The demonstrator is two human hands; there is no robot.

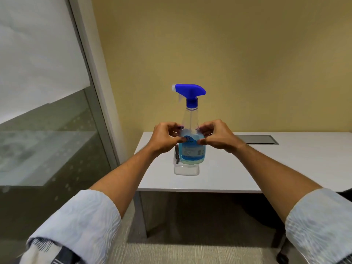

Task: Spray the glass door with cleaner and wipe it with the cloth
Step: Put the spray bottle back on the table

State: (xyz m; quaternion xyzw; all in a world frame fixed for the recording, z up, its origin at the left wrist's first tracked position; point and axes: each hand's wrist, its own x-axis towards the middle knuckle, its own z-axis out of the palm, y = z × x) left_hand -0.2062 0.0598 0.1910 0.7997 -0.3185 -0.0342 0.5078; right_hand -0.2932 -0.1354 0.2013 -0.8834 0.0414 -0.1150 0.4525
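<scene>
The spray bottle (192, 134) stands upright, long axis vertical, nozzle pointing left toward the glass door (43, 115). It sits above a clear container (186, 170) on the table (266, 164). Left hand (165, 139) and right hand (217, 135) pinch its sides. Such light fingertip grips could let it slip or tip.

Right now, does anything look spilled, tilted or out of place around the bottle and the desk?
Nothing stands out. The spray bottle is upright, held between the left hand and right hand above a clear container on the white desk. No spill shows, and no cloth is in view.
</scene>
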